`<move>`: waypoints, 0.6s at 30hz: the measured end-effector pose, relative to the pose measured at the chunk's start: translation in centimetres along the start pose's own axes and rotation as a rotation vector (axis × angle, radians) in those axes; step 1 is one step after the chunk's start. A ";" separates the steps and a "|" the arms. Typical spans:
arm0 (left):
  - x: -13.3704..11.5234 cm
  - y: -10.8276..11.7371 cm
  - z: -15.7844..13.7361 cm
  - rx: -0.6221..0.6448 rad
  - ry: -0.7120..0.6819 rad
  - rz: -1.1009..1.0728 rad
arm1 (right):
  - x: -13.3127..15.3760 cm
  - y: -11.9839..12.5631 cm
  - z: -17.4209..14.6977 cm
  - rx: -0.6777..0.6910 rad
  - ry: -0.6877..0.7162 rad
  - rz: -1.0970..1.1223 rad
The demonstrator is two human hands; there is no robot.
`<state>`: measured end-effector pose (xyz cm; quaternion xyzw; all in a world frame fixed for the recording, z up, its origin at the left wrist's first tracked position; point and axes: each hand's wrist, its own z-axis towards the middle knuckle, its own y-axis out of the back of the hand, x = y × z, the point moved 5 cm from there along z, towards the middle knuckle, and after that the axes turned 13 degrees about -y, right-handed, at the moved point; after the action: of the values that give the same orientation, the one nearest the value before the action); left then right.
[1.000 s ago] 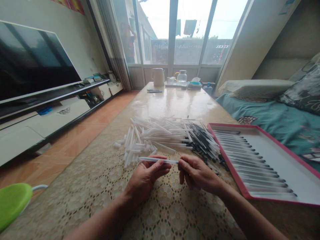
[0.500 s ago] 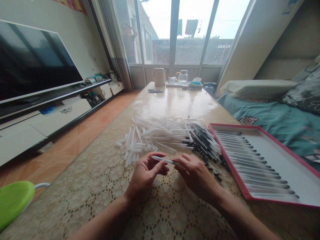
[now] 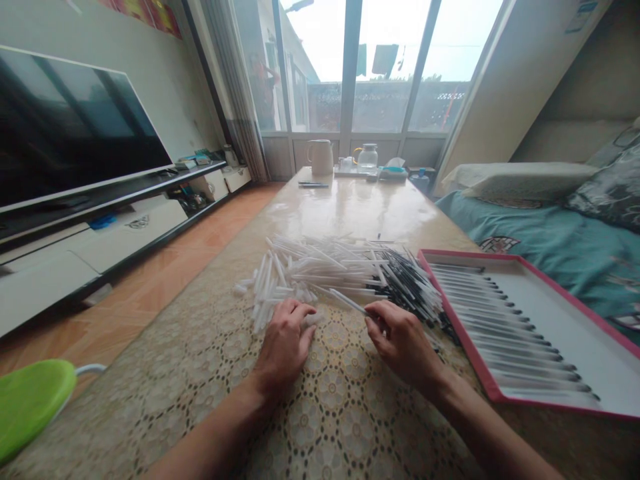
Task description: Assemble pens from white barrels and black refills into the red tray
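My right hand [image 3: 400, 340] is closed in a pinch round one end of a slim white pen [image 3: 347, 300], which points up and left over the table. My left hand [image 3: 287, 337] rests low by the near edge of the white pieces, fingers curled. A blurred, translucent white cap [image 3: 311, 321] shows between its thumb and forefinger. Short white caps [image 3: 270, 293] lie heaped just beyond that hand. Behind them spreads a pile of white pen barrels [image 3: 330, 267]. Dark pen refills with black tips [image 3: 407, 283] lie to the right of the barrels, past my right hand.
A shallow red-edged box [image 3: 565, 313] on the right holds a row of pens with black ends [image 3: 505, 320]. At the table's far end stand a cream jug [image 3: 321, 159], a glass pitcher [image 3: 367, 158] and a tissue pack [image 3: 394, 170]. A green stool [image 3: 35, 403] is at lower left.
My hands have moved apart. The left one has let go of the pen and come down by the white caps. The right one has shifted slightly right, still holding the pen.
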<state>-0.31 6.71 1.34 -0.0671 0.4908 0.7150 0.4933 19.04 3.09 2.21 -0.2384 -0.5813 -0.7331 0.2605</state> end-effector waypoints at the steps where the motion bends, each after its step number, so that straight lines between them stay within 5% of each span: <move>1: 0.0 0.0 0.0 0.006 0.002 0.022 | 0.0 0.0 0.0 0.007 -0.008 -0.008; 18: -0.2 -0.1 -0.1 0.071 -0.031 0.169 | -0.2 0.3 0.0 0.069 -0.096 -0.133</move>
<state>-0.15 6.57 1.30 0.0033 0.5120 0.7371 0.4410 19.42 3.07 2.32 -0.2250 -0.6324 -0.7161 0.1912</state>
